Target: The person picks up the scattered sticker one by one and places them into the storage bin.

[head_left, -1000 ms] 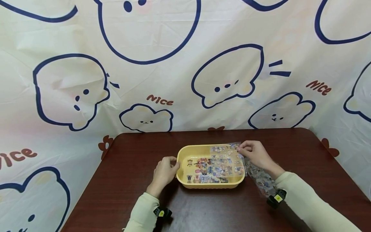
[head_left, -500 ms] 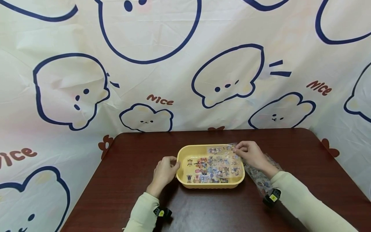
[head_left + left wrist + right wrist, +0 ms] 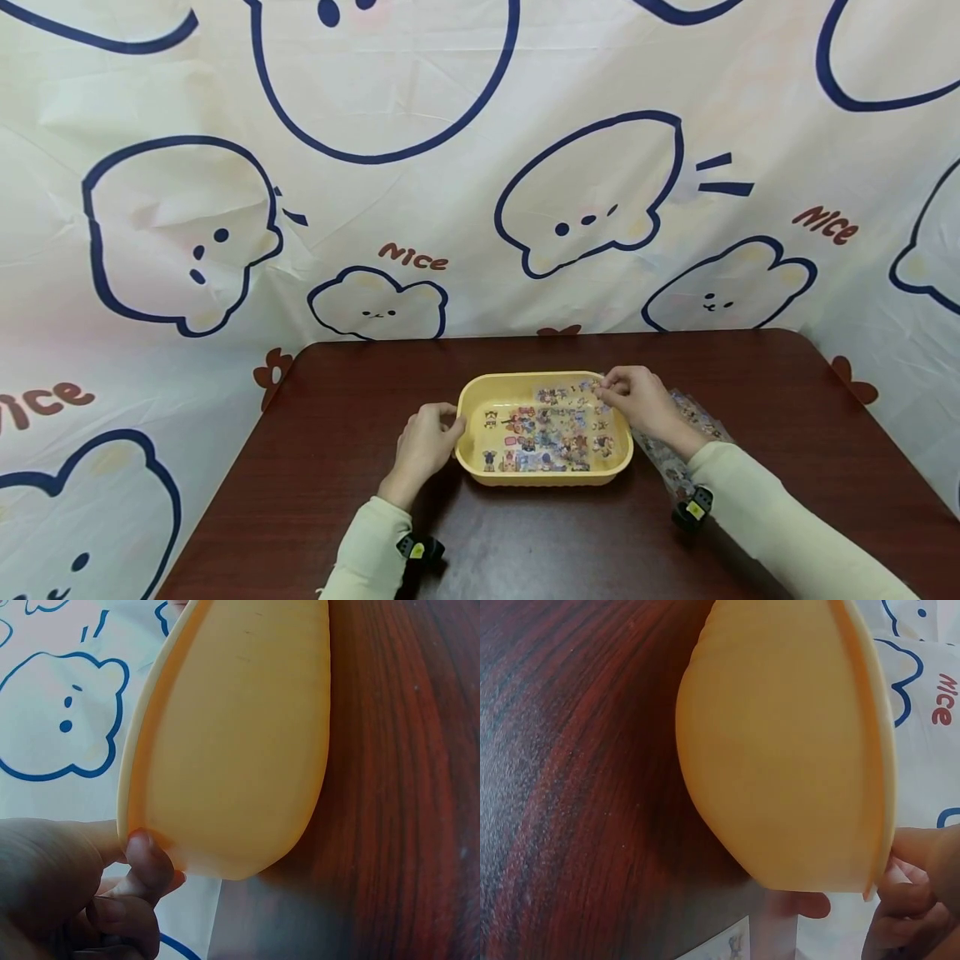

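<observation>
A yellow plastic tray point(image 3: 543, 480) stands on the table in the head view. My left hand point(image 3: 422, 447) grips its left rim between thumb and fingers; in the left wrist view the fingers point(image 3: 150, 862) pinch the tray's edge. Over the tray's right part lies a clear sticker sheet point(image 3: 573, 421) with small cartoon figures. At its far right corner, my right hand point(image 3: 642, 404) pinches the sheet. More printed figures point(image 3: 491, 420) show in the tray to the left. From the right wrist, the tray's wall point(image 3: 787, 750) hides most of the sheet.
Clear packets of stickers point(image 3: 693, 412) lie right of the tray, partly under my right forearm. The dark wooden table point(image 3: 360, 392) meets a white cartoon-print cloth point(image 3: 480, 300) at its back edge. Each wrist wears a small black camera point(image 3: 692, 508).
My right hand has moved left, drawing the sticker sheet from over the tray's right rim to inside it. More of the packets on the right now shows. The left hand has stayed still.
</observation>
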A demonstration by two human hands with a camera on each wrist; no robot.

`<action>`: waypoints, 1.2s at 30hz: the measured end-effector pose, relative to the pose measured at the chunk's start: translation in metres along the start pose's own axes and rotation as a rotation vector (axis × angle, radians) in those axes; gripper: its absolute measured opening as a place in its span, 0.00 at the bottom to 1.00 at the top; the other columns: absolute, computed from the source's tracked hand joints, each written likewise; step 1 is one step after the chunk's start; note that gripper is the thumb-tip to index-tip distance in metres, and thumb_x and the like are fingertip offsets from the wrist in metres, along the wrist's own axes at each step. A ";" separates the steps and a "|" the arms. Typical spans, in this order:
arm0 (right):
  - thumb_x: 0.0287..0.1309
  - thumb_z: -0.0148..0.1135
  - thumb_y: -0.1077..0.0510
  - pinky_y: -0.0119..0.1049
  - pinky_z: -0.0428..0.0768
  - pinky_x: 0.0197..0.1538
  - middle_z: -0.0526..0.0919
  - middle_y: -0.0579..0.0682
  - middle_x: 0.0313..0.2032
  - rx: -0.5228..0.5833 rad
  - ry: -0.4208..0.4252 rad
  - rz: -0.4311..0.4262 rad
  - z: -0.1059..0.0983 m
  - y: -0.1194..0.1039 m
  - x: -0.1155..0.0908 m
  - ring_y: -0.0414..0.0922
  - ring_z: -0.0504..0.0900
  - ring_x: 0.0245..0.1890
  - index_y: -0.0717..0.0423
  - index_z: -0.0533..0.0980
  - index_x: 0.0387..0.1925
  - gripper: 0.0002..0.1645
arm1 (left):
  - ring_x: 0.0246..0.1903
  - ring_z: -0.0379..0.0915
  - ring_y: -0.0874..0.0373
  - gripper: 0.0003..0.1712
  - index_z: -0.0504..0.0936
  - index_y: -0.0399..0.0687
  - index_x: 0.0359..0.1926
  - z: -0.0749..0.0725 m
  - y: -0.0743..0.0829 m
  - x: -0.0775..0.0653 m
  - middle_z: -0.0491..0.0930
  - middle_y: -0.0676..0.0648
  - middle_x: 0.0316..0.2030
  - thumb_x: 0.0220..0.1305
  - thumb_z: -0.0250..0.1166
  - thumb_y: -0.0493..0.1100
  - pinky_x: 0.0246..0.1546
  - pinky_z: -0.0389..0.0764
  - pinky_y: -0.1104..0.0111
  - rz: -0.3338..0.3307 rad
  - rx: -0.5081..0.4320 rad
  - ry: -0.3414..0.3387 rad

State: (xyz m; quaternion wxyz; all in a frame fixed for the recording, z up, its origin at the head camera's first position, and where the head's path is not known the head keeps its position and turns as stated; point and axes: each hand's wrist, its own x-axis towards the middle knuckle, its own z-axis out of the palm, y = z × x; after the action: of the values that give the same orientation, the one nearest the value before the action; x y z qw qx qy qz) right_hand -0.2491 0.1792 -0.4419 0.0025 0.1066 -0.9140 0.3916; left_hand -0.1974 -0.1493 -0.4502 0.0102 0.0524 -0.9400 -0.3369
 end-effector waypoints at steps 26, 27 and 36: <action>0.61 0.70 0.53 0.36 0.71 0.22 0.89 0.47 0.28 -0.241 -0.018 0.051 0.007 -0.017 -0.005 0.38 0.80 0.23 0.56 0.84 0.40 0.11 | 0.17 0.75 0.63 0.18 0.85 0.44 0.54 0.001 -0.001 0.001 0.83 0.54 0.19 0.69 0.64 0.48 0.28 0.72 0.65 -0.004 -0.002 0.001; 0.61 0.70 0.53 0.35 0.71 0.22 0.89 0.47 0.29 -0.251 -0.015 0.052 0.007 -0.018 -0.006 0.38 0.80 0.23 0.56 0.84 0.41 0.11 | 0.17 0.75 0.63 0.18 0.85 0.45 0.54 0.001 -0.001 0.001 0.83 0.54 0.19 0.69 0.64 0.48 0.28 0.72 0.65 -0.004 -0.002 0.002; 0.62 0.69 0.47 0.34 0.66 0.19 0.86 0.48 0.27 -0.387 0.098 -0.007 0.007 -0.019 -0.007 0.39 0.73 0.18 0.58 0.85 0.42 0.18 | 0.16 0.75 0.62 0.18 0.84 0.44 0.55 0.002 -0.001 0.001 0.82 0.54 0.17 0.69 0.63 0.48 0.26 0.70 0.66 -0.010 -0.005 -0.007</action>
State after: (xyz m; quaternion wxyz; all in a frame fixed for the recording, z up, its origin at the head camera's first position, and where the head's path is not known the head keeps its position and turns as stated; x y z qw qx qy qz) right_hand -0.2377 0.1632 -0.4338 0.0688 0.0879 -0.9706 0.2132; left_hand -0.1984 -0.1493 -0.4525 0.0052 0.0560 -0.9390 -0.3393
